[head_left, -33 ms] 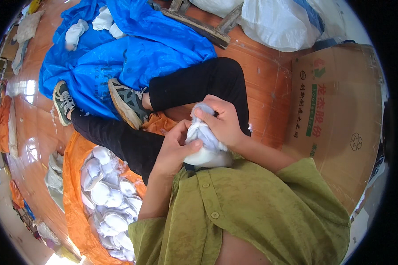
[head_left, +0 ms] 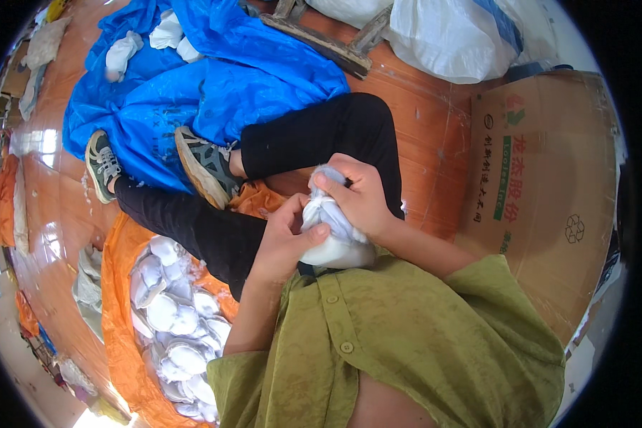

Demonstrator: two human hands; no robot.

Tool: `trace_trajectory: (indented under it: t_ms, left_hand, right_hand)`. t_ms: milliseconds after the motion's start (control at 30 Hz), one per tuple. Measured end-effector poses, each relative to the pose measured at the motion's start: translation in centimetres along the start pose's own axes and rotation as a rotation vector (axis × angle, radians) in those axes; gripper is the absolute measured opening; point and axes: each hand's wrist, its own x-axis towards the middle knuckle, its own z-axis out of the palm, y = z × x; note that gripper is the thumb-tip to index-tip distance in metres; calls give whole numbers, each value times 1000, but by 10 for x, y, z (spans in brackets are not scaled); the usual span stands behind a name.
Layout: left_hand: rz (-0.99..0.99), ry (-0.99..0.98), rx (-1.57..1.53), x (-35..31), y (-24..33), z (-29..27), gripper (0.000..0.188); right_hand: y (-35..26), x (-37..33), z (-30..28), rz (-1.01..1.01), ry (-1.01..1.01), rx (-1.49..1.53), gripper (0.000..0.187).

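A white cloth bundle (head_left: 340, 235), rounded and full at its lower end, is held close to my shirt front. Its narrower upper end looks pale grey and fuzzy. My left hand (head_left: 290, 232) grips its left side, the thumb laid across the white cloth. My right hand (head_left: 360, 191) is wrapped round the upper right side, with its thumb near the grey end. The fingers behind the bundle are partly hidden. To the left of my lap, an open orange sack (head_left: 118, 307) holds many round white padded pieces (head_left: 185, 357).
Beyond my shoes a blue plastic sheet or sack (head_left: 264, 78) is spread, with several white bundles (head_left: 123, 53) on it. A wooden stool frame (head_left: 328, 46) and a white sack (head_left: 446, 43) are at the far side. A large cardboard box (head_left: 542, 192) stands at my right.
My left thumb and the lower end of the bundle have shifted very slightly upward. Both hands keep their hold.
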Motion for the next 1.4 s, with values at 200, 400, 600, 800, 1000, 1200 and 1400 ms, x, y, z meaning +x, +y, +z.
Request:
trace_trajectory:
  t_ms: [200, 400, 600, 800, 1000, 1200, 1400]
  left_hand:
    - [457, 431, 825, 8, -20, 30, 28]
    - [586, 471, 1204, 8, -19, 38, 31]
    - [397, 423, 1052, 3, -21, 35, 56]
    - [167, 354, 563, 4, -14, 27, 50]
    - [179, 336, 521, 6, -34, 12, 40]
    - [129, 222, 513, 8, -62, -2, 33]
    - [51, 164, 335, 13, -70, -8, 23]
  right_hand:
    - [14, 7, 10, 132, 53, 73, 21]
    - [31, 10, 9, 393, 94, 275, 24]
    - [36, 23, -9, 371, -90, -6, 23]
    - [-4, 36, -12, 268, -289, -385, 25]
    - [0, 40, -16, 280, -416, -539, 29]
    - [61, 19, -19, 717, -376, -181, 29]
    - [71, 3, -17, 943, -204, 68, 25]
